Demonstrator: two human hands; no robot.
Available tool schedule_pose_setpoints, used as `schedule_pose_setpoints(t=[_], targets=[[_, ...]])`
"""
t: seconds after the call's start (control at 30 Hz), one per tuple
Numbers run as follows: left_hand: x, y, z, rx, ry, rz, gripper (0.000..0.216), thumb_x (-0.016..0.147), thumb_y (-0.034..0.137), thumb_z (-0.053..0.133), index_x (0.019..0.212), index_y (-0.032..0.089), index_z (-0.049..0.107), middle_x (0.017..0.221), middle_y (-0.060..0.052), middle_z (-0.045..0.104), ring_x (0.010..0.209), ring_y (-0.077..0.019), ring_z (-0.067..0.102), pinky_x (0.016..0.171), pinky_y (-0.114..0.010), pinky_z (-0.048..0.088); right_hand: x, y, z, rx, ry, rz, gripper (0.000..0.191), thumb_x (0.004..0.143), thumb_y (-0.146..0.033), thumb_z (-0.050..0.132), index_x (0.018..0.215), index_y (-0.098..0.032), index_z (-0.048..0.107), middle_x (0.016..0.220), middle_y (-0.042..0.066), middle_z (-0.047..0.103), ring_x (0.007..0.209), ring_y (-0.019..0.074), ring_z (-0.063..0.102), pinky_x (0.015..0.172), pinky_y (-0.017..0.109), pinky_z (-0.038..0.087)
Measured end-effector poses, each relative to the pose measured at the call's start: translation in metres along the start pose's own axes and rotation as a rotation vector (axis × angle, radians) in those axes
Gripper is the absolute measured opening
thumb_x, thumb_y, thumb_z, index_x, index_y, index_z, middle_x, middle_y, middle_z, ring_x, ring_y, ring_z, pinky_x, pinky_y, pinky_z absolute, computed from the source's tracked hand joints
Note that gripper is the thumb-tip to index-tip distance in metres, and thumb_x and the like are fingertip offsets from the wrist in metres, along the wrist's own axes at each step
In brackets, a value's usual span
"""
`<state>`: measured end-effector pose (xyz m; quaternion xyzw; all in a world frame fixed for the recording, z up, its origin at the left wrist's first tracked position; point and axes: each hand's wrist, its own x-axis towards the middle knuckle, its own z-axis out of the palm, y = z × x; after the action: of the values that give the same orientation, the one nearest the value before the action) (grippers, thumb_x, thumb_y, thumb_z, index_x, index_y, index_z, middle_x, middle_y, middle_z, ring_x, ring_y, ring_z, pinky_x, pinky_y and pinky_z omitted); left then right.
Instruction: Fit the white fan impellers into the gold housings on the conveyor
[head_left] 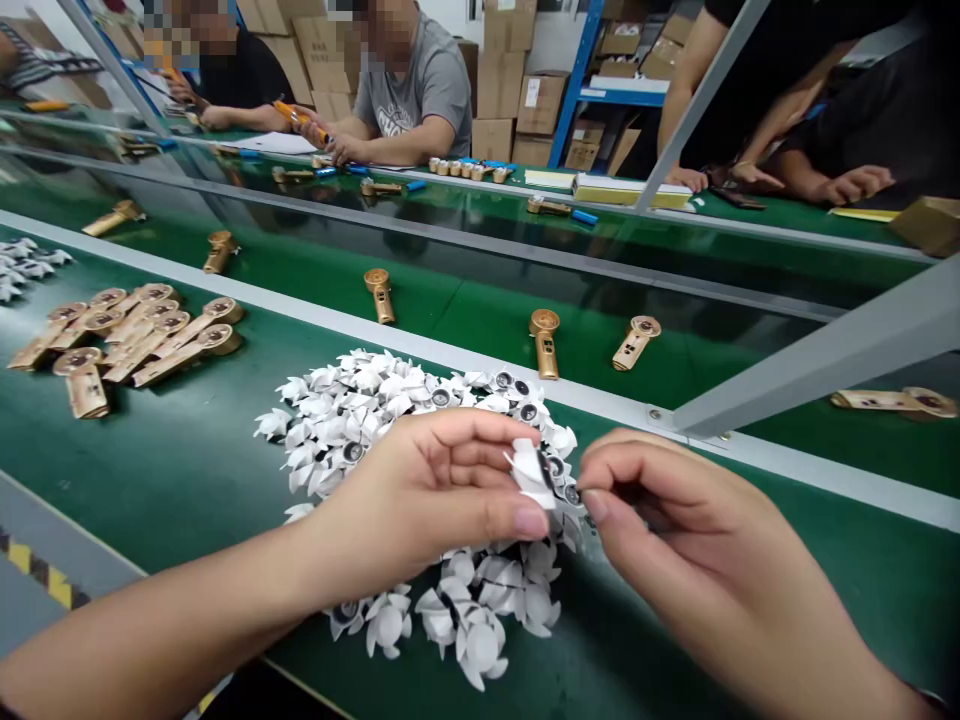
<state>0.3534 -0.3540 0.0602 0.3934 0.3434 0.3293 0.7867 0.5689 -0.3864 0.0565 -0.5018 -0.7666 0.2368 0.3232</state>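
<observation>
My left hand (pixel 442 480) grips a small white fan blade (pixel 531 475) between thumb and fingers, its dark hub side facing right. Close beside it, my right hand (pixel 675 520) is closed in a pinch at the hub's side. Whatever lies between those right fingertips is too small or hidden to make out. Beneath and behind the hands spreads a pile of white fan blades (pixel 360 400), some showing dark round hubs. More fan blades (pixel 480 640) lie on the green table (pixel 187 480) nearer to me, partly covered by my left forearm.
Gold fan housings (pixel 187 350) are heaped at the left. Beyond a metal rail (pixel 480 355), single gold housings (pixel 545 345) lie on a green conveyor belt (pixel 457 300). A slanted grey post (pixel 810 340) stands at right. Across the line, people (pixel 420 90) sit at work near cardboard boxes (pixel 540 105).
</observation>
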Motion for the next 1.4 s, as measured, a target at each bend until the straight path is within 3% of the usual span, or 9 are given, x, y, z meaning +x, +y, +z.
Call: schedule_pose_setpoints(t=[0.2,0.47,0.7,0.77,0.83,0.87,1.0,1.2,1.4], targets=[[-0.001,-0.005,0.01,-0.102,-0.087,0.008,0.04,0.07,-0.003,0.083,0.102,0.02,0.073,0.072,0.006,0.077,0.069,-0.0056,0.074,0.068,-0.011,0.058,0.004,-0.012,0.011,0.184,0.081,0.041,0.014,0.097,-0.02,0.052,0.085,-0.025,0.057,0.079,-0.003,0.06,0.066,0.0109,0.058,0.058,0.021,0.047],[0.004,-0.007,0.006,-0.184,-0.099,-0.007,0.037,0.072,-0.005,0.081,0.099,0.02,0.074,0.074,0.006,0.078,0.071,-0.0051,0.075,0.07,-0.011,0.059,0.001,-0.008,0.009,0.092,0.068,0.023,0.013,0.097,-0.02,0.053,0.087,-0.026,0.058,0.084,-0.001,0.063,0.07,0.0122,0.061,0.06,0.022,0.05],[-0.001,-0.003,0.002,-0.21,0.014,0.072,0.039,0.069,-0.003,0.084,0.099,0.019,0.076,0.077,0.003,0.079,0.067,-0.0052,0.073,0.066,-0.011,0.059,-0.006,0.0,0.007,-0.336,0.147,-0.342,0.035,0.095,-0.02,0.052,0.128,-0.03,0.058,0.106,0.006,0.071,0.094,0.0239,0.069,0.082,0.037,0.054],[-0.003,0.0,-0.001,-0.158,0.065,0.112,0.039,0.072,-0.001,0.083,0.103,0.021,0.075,0.075,0.005,0.076,0.065,-0.0034,0.07,0.064,-0.009,0.057,0.023,0.019,0.002,-0.41,0.194,-0.142,0.035,0.097,-0.03,0.051,0.132,-0.028,0.056,0.106,0.008,0.072,0.093,0.027,0.069,0.082,0.04,0.054],[-0.005,0.003,-0.005,-0.084,0.125,0.162,0.039,0.074,0.002,0.083,0.106,0.023,0.074,0.077,0.007,0.074,0.066,-0.0023,0.068,0.065,-0.009,0.056,0.067,0.046,-0.002,-0.459,0.254,0.409,0.057,0.096,-0.046,0.054,0.146,-0.02,0.043,0.111,0.012,0.071,0.092,0.0297,0.069,0.079,0.042,0.054],[-0.005,0.004,-0.006,-0.044,0.15,0.188,0.039,0.075,0.004,0.083,0.107,0.024,0.072,0.079,0.007,0.073,0.068,-0.0029,0.068,0.067,-0.01,0.056,0.091,0.06,-0.003,-0.472,0.255,0.558,0.073,0.096,-0.05,0.053,0.153,-0.011,0.031,0.114,0.018,0.069,0.094,0.0331,0.068,0.078,0.045,0.054],[-0.006,0.007,-0.013,0.038,0.198,0.271,0.033,0.079,0.013,0.083,0.103,0.023,0.064,0.088,0.004,0.074,0.077,-0.0067,0.069,0.073,-0.016,0.059,0.162,0.11,-0.002,-0.423,0.163,0.833,0.056,0.097,-0.047,0.059,0.141,-0.014,0.049,0.125,0.015,0.062,0.101,0.0253,0.066,0.083,0.044,0.057],[-0.007,0.005,-0.019,0.092,0.179,0.288,0.029,0.081,0.016,0.082,0.105,0.025,0.067,0.105,0.0,0.073,0.08,-0.0072,0.068,0.066,-0.013,0.056,0.161,0.123,0.002,-0.298,-0.07,0.877,0.029,0.096,-0.037,0.065,0.114,-0.014,0.064,0.109,0.007,0.067,0.089,0.0172,0.067,0.077,0.035,0.058],[-0.003,0.001,-0.024,0.202,0.253,0.364,0.033,0.076,0.019,0.086,0.104,0.029,0.071,0.091,0.004,0.069,0.082,-0.0082,0.068,0.072,-0.013,0.058,0.083,0.046,0.005,-0.016,-0.108,0.596,0.037,0.102,-0.051,0.043,0.085,-0.02,0.056,0.068,-0.003,0.055,0.059,0.0111,0.051,0.055,0.024,0.043]])
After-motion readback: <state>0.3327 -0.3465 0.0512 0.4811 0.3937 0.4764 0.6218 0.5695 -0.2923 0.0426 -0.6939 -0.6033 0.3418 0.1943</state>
